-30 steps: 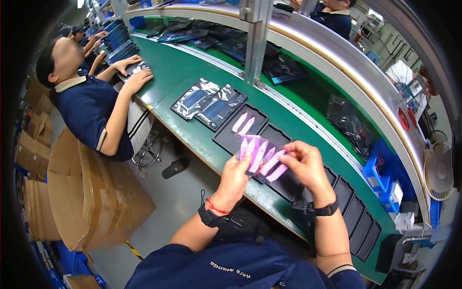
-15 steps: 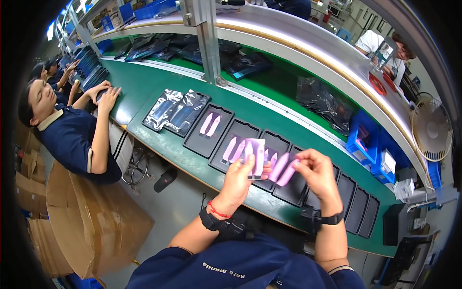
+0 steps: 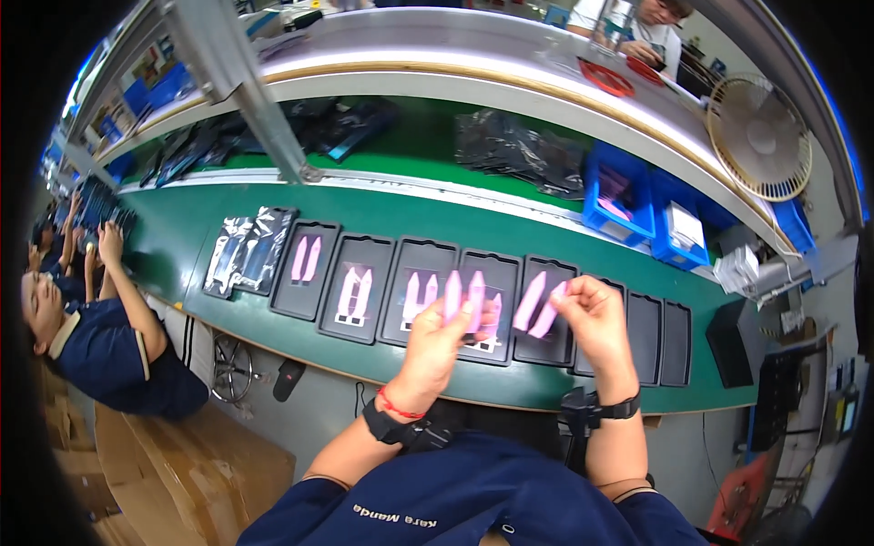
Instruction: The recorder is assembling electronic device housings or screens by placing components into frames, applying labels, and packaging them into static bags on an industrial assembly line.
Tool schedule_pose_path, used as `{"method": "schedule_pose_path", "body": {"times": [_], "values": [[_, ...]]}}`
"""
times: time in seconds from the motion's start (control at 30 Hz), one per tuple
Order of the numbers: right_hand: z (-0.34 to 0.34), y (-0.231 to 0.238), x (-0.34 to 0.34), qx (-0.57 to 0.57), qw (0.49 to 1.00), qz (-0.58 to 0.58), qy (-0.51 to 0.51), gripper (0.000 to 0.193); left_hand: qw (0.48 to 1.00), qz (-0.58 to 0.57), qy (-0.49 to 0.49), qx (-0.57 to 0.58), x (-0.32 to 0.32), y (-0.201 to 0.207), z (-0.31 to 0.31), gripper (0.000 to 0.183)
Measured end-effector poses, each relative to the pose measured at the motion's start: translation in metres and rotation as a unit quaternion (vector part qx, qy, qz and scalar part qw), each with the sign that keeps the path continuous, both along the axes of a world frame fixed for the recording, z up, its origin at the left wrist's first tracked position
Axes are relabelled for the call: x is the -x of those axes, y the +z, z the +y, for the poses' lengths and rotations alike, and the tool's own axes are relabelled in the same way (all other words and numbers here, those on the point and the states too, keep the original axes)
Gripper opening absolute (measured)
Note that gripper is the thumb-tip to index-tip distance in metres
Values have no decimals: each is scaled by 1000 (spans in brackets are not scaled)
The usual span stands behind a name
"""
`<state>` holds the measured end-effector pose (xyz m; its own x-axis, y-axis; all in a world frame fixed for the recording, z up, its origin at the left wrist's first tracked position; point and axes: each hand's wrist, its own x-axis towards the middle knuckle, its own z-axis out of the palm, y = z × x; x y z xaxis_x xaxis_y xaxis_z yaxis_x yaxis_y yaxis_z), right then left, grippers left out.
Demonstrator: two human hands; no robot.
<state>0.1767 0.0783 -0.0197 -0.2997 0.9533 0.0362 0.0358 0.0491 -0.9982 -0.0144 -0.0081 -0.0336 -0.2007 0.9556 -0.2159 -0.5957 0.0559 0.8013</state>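
Observation:
A thin stack of clear sheets bearing pink pointed strips [image 3: 454, 293] is gripped by my left hand [image 3: 431, 350], thumb on top. My right hand [image 3: 595, 317] pinches the edge of another pink two-strip piece [image 3: 530, 302] between thumb and fingertips, above a shallow black tray [image 3: 556, 267]. Similar pink pieces lie in trays to the left: one piece [image 3: 307, 259] in the leftmost tray [image 3: 293, 296], another [image 3: 356, 293] in the tray beside it, and a third [image 3: 414, 293] partly behind my left hand. More pink shows behind my left fingers; I cannot tell whether it lies in the tray there.
Two shiny bagged items [image 3: 261, 246] lie left of the trays; further black trays [image 3: 675, 341] continue rightward. Blue bins [image 3: 619, 196] and dark plastic bags [image 3: 519, 150] stand behind. A co-worker [image 3: 100, 346] is at the left, near a large cardboard box [image 3: 196, 464]. A fan [image 3: 760, 136] stands upper right.
My view has turned right, so the bench and trays appear further left. Both hands still grip their pink pieces; the left hand's stack now sits over trays further right along the row.

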Motion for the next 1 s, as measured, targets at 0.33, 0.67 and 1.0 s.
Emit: {"method": "schedule_pose_path", "body": {"times": [0.33,0.67,1.0], "values": [[-35,5,-13,-5,999,35,-2,8,979,132,-138,-77,-57,-8,22,22],[6,21,-93,-201,843,-454,-205,29,622,672,-213,-342,-86,-11,15,64],[207,41,-72,-127,750,-646,-64,39,642,644,-116,-398,-95,-28,12,46]]}}
